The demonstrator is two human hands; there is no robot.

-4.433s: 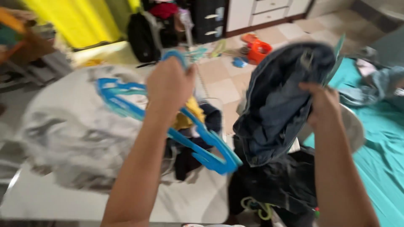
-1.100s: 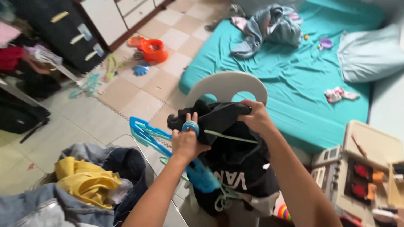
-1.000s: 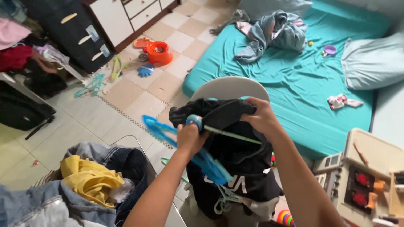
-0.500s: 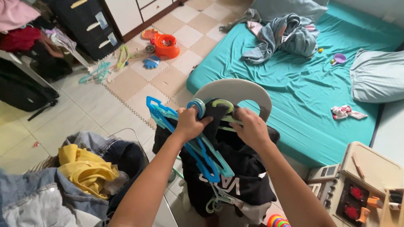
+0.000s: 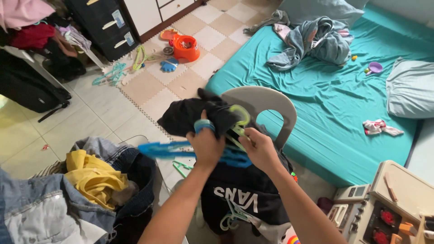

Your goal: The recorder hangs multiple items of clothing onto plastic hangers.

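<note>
My left hand [image 5: 208,145] grips a bunch of blue plastic hangers [image 5: 167,149] by their hooks, together with a fold of a black garment [image 5: 187,116]. My right hand [image 5: 261,148] pinches a light green hanger [image 5: 238,123] that sits in that same garment. The hangers stick out to the left, nearly level. Both hands are over a grey plastic chair [image 5: 271,101] draped with black clothes [image 5: 246,190], one with white lettering.
A heap of clothes [image 5: 90,174] with a yellow piece and denim lies at the lower left. A teal bed [image 5: 334,86] with crumpled clothes and a pillow is to the right. Toys and loose hangers [image 5: 113,74] lie on the tiled floor. A toy stove [image 5: 384,208] stands lower right.
The blue hangers have swung from pointing down to lying nearly level. The black garment has bunched up to the left over my left hand. My right hand has dropped slightly along the green hanger.
</note>
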